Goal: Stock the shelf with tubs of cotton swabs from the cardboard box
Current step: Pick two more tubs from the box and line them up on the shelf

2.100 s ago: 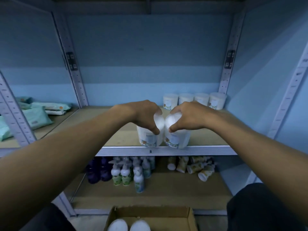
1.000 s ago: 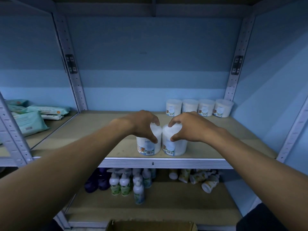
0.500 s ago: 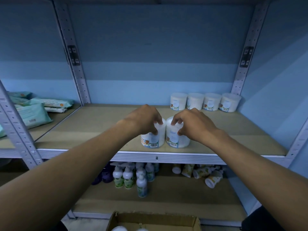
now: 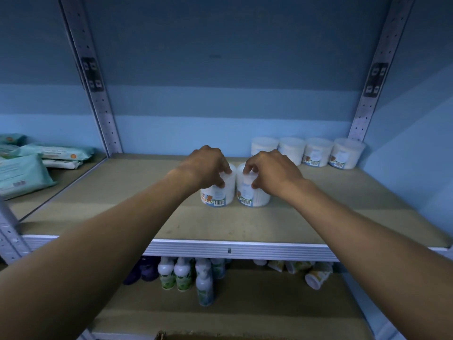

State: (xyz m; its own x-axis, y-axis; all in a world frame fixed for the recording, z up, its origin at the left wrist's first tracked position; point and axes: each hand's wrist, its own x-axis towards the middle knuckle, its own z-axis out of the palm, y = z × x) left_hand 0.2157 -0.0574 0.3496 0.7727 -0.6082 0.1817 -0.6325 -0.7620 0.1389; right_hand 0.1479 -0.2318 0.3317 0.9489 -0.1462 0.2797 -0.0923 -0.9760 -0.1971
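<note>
Up on the shelf (image 4: 318, 217), two tubs stand upright side by side, just apart, about midway between the front edge and the back wall. Each hand grips one from above: the left hand (image 4: 203, 165) has its fingers curled over the lid of the left tub (image 4: 215, 196) with the thumb pressed to the tub's front wall, and the right hand (image 4: 272, 171) holds the right tub (image 4: 250, 195) the same way, fingertips on the lid and thumb on the side. Both tubs rest on the board, labels and barcodes facing forward. Along the back edge, toward the right rear corner, a row of four tubs (image 4: 316, 153) stands touching one another against the wall, well apart from the held pair. Past the left upright, on the neighbouring shelf, teal wipe packs (image 4: 22, 173) lie stacked flat. On the lower shelf, small bottles (image 4: 183, 276) stand clustered near the left of centre, while paper cups (image 4: 316, 276) lie tipped over toward the right. At the bottom edge of the view only a torn rim of the box (image 4: 171, 336) shows; its contents cannot be seen.
</note>
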